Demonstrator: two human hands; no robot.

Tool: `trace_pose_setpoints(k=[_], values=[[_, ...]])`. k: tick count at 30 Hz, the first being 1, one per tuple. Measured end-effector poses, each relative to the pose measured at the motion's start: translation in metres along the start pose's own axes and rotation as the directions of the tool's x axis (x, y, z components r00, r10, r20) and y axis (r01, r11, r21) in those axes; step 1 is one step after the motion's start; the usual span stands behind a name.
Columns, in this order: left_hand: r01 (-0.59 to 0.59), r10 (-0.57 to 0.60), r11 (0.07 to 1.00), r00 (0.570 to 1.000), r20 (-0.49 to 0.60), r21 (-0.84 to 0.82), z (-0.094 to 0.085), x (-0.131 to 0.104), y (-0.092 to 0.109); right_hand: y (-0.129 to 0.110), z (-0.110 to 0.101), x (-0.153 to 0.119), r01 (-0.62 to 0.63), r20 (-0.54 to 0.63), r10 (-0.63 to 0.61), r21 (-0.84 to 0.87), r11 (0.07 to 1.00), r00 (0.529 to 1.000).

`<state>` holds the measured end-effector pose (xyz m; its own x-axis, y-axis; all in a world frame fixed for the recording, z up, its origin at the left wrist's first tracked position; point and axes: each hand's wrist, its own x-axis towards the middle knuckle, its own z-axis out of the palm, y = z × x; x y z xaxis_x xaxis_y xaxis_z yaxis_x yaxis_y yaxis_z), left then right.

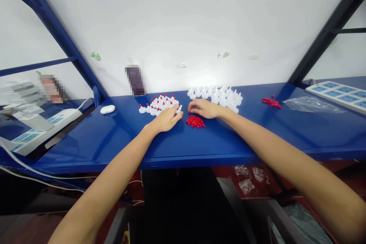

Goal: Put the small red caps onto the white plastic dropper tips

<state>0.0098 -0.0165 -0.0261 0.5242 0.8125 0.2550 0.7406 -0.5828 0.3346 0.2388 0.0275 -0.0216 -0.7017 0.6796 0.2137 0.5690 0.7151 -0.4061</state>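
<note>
My left hand [168, 119] is closed around a white nozzle cap [179, 109], whose bare tip points up. Just right of it, my right hand [204, 108] pinches a small red cap [190, 112] at its fingertips. Below my right hand lies a pile of red caps [195, 122]. Left of and behind my left hand stand several white nozzle caps with red tips [162, 101]. Many white nozzle caps without red tips [225, 96] are grouped behind and to the right of my right hand.
On the blue table [114, 141], a white case [108, 109] lies left and a phone [135, 80] leans on the wall. More red pieces [272, 102], a clear plastic bag [310, 105] and a power strip [340, 93] are at the right.
</note>
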Motion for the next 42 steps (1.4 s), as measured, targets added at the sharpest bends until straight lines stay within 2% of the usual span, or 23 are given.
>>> trace_pose_setpoints(k=[7, 10, 13, 15, 23, 29, 35, 39, 42], values=[[-0.056, 0.055, 0.998, 0.998, -0.043, -0.033, 0.001, 0.003, 0.000, 0.003, 0.005, 0.002, 0.016, -0.009, -0.016, -0.020, 1.000, 1.000], [-0.057, 0.053, 0.996, 0.997, -0.053, -0.070, -0.002, 0.002, 0.002, -0.004, 0.001, 0.000, 0.019, -0.116, -0.018, 0.008, 1.000, 0.993], [-0.062, 0.054, 0.994, 0.995, -0.084, -0.091, -0.004, 0.001, 0.004, -0.018, -0.004, -0.003, 0.036, -0.271, -0.019, 0.058, 0.998, 0.962], [-0.091, 0.083, 0.993, 0.991, -0.102, -0.078, -0.004, 0.000, 0.006, -0.026, -0.004, -0.004, 0.068, -0.317, -0.037, 0.086, 0.994, 0.948], [-0.120, 0.117, 0.993, 0.986, -0.119, -0.016, -0.007, -0.003, 0.005, -0.038, 0.000, -0.006, 0.153, -0.285, -0.086, 0.223, 0.963, 0.955], [-0.130, 0.130, 0.991, 0.987, -0.093, 0.006, -0.007, -0.004, 0.006, -0.047, -0.002, -0.008, 0.098, -0.266, -0.032, 0.239, 0.966, 0.963], [-0.206, 0.208, 0.978, 0.976, -0.060, 0.039, -0.006, -0.006, 0.010, -0.049, 0.003, -0.009, 0.069, -0.217, 0.028, 0.423, 0.903, 0.976], [-0.236, 0.242, 0.968, 0.969, -0.060, 0.087, -0.004, -0.006, 0.010, -0.049, 0.007, -0.006, 0.127, -0.269, 0.011, 0.489, 0.863, 0.963], [-0.222, 0.233, 0.967, 0.969, -0.081, 0.127, -0.001, -0.005, 0.007, -0.049, 0.009, -0.003, 0.135, -0.354, 0.034, 0.442, 0.887, 0.935]])
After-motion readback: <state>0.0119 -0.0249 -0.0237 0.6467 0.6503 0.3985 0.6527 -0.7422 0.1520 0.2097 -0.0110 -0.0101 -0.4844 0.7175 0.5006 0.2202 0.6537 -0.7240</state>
